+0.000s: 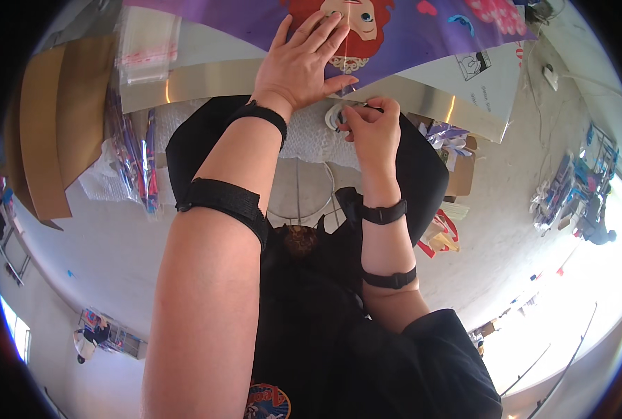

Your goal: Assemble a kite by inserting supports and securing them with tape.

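A purple printed sheet (423, 52) with a red-haired cartoon figure lies across the table's near side. My left hand (299, 63) rests flat on it, fingers spread over the figure. Just past the table's near edge, my right hand (377, 129) is closed with thumb and fingers pinched on a roll of tape (334, 119); part of the roll is hidden behind the fingers. A small clear strip (349, 89) shows at the sheet's lower corner, beside my left thumb.
The table's metal edge (206, 84) runs below the sheet. Clear plastic bags (150, 42) lie at the left, and a white printed board (479, 91) at the right. Bubble wrap (304, 143) hangs over my lap. Brown cardboard (63, 119) stands left; wrapped goods (143, 160) hang beside it.
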Demonstrator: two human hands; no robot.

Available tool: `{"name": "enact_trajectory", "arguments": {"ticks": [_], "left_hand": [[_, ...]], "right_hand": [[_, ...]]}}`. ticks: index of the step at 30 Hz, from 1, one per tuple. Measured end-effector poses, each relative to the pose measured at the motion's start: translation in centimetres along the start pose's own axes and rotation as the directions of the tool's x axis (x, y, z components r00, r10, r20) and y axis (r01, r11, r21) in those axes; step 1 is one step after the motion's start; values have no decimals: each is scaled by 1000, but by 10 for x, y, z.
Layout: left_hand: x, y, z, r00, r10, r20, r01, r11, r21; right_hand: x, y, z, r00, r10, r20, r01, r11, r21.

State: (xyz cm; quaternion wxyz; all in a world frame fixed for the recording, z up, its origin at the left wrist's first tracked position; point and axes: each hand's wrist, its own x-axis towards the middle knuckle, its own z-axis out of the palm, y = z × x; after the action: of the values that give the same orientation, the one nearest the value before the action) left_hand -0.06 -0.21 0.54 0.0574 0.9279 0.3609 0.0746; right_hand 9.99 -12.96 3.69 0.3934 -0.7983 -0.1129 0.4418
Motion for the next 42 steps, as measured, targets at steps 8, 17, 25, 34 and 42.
{"name": "enact_trajectory", "arguments": {"ticks": [8,17,25,34,42], "left_hand": [[-1,-1,5,999,5,-51,-5,1000,0],[-3,-3,10,996,38,-86,-43,997,-61],[5,2,6,992,38,-119,-50,994,-92],[-49,-1,-1,996,65,-60,-82,932,-352],[-43,50,-107,935,-121,-333,-61,871,-487]], "right_hand": [[10,4,-6,605,-791,92,670,444,-595],[9,7,-6,600,-765,235,737,413,-536],[20,16,-8,460,-848,261,742,206,-638],[-1,6,-16,274,-891,363,813,13,-582],[-50,-105,-50,6,-996,85,907,-30,-420]]}}
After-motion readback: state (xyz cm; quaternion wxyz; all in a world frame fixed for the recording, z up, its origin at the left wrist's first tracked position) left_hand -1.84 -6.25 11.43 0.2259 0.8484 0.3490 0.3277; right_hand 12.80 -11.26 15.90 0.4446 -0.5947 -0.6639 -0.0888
